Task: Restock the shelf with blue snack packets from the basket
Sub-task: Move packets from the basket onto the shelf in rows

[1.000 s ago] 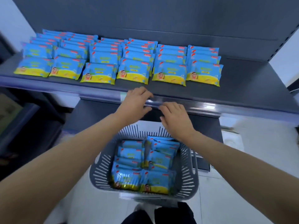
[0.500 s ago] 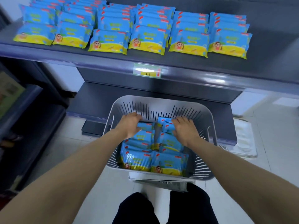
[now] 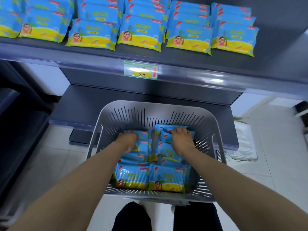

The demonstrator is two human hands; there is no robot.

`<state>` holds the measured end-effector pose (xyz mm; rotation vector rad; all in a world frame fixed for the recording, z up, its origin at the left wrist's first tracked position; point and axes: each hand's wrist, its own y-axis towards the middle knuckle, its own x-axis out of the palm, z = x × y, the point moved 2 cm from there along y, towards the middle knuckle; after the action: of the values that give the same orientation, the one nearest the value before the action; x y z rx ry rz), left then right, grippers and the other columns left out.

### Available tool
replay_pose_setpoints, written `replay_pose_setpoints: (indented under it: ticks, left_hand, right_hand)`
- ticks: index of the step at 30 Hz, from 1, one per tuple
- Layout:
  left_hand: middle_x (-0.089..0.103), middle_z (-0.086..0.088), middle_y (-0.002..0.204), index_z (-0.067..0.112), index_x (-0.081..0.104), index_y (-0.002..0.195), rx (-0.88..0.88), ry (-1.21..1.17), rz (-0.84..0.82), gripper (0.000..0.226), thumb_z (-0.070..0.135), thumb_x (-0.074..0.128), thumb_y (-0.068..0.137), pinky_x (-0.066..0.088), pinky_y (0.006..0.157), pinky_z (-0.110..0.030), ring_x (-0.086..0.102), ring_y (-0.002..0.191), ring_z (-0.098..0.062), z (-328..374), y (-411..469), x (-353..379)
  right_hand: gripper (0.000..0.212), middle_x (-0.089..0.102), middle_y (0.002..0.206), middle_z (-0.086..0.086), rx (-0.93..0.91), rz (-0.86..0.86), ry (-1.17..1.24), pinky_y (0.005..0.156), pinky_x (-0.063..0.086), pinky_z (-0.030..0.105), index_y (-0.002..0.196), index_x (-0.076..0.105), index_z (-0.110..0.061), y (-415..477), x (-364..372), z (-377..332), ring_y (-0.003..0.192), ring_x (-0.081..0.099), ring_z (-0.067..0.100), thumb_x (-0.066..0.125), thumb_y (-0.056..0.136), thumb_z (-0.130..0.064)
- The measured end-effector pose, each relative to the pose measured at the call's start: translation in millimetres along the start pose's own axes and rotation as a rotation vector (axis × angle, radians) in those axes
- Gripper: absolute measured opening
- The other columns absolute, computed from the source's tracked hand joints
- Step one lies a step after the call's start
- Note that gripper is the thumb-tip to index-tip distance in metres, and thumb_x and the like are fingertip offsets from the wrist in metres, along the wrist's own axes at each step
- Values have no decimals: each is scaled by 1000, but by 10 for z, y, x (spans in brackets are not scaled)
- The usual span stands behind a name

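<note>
The head camera looks down at a grey basket (image 3: pixel 103 130). It sits low, just in front of the shelf (image 3: pixel 275 64) and close to the person's legs (image 3: pixel 131 217), likely so each reach up is short. The blue snack packets (image 3: pixel 166 179) lie inside it in two piles, side by side.

The left hand (image 3: pixel 129 141) is on the far end of the left pile, with its fingers curled over a packet's edge, gripping it. The right hand (image 3: pixel 180 141) does the same on the right pile, fingers curled round a crumpled packet. Using both hands probably means more packets go up in one trip.

Up on the shelf, the shelf packets (image 3: pixel 140 35) lie flat in neat rows with their pictures facing out, likely so shoppers can see them. Bare shelf shows to their right. A price tag (image 3: pixel 140 70) sticks to the front edge.

The fingertips are tucked out of sight, so I cannot tell how many packets each hand has. The back rows are cut off at the top. The words on the packets are too blurry to read.
</note>
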<state>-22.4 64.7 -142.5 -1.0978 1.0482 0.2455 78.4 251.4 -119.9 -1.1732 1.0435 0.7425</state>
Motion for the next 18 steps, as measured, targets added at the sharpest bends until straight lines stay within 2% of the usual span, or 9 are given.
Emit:
replay_pose_setpoints:
  ticks: [3,5,7,9,13,16,18]
  left_hand:
    - [39,-14,137,13,50,130,-11,42,-32,47,19,62,85,32,108,-43,36,129,-32,-2,10,6]
    - [43,-13,131,12,55,122,0,45,-65,42,16,66,82,35,104,-42,39,125,-31,0,-20,-14]
    - [53,-11,115,11,56,106,37,30,-89,26,13,66,82,42,91,-38,50,108,-27,2,-87,-84]
    - [56,-11,101,10,54,96,65,-7,-92,17,7,62,82,47,77,-36,54,89,-24,18,-186,-224]
    - [62,-14,108,3,56,104,119,-8,-12,24,5,59,80,49,79,-37,60,100,-32,137,-457,-792]
    - [61,-13,99,8,55,96,185,5,32,16,7,60,82,42,68,-32,58,90,-30,300,-682,-1305]
    - [59,-10,97,11,56,97,229,5,82,17,10,62,81,38,67,-29,56,87,-30,420,-843,-1650]
  right_hand:
    - [53,43,133,15,16,-38,-28,104,35,46,137,38,-7,-14,-32,-11,125,41,33,53,86,-3]
    - [55,53,128,14,0,-93,-15,96,39,42,137,36,-8,-34,-97,-16,116,52,32,51,86,1]
    - [57,60,120,12,-22,-103,2,77,43,36,137,35,-9,-67,-227,-1,104,60,32,53,85,3]
    - [59,61,117,14,-41,-78,10,70,43,36,133,35,-9,-113,-436,25,102,61,34,58,81,3]
    - [44,59,122,15,-86,22,91,79,45,38,129,38,-12,-304,-1081,58,110,57,36,49,87,-7]
    - [36,58,120,13,-130,132,85,83,41,37,124,41,-13,-501,-1648,106,110,55,34,46,88,-12]
    - [31,58,117,12,-154,222,77,82,39,37,119,43,-13,-633,-2016,175,108,55,34,46,88,-13]
